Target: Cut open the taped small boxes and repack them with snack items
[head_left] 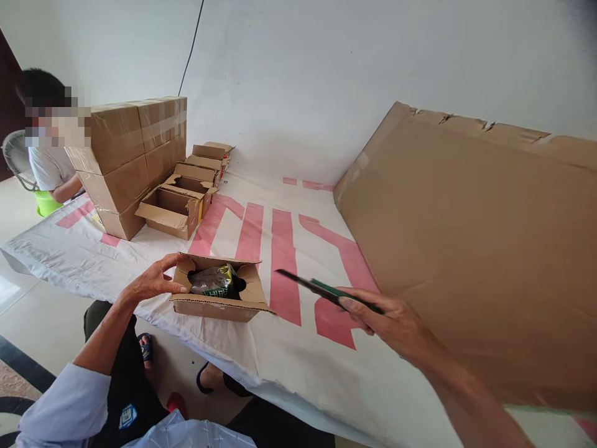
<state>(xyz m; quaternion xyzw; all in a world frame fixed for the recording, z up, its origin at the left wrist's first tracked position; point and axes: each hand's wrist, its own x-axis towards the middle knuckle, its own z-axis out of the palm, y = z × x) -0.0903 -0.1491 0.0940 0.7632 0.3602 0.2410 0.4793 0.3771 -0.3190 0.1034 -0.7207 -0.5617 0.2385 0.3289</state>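
In front of me on the cloth-covered table sits an open cardboard box [214, 308], its long flaps raised. Inside lies a dark plastic packet [217, 281] with green and yellow print. My left hand [156, 280] grips the left end of this box, thumb on the near side and fingers at the far edge. To the right of the box, my right hand [373, 311] is wrapped round a utility knife [326, 291] with a dark green handle. Its dark blade points left toward the box and does not touch it.
Taped cartons [125, 162] are stacked at the left. Beside them runs a row of several open boxes [170, 211]. A large cardboard sheet [466, 249] leans on the right. A person [51, 162] sits beyond the stack. The white cloth [298, 373] has red markings.
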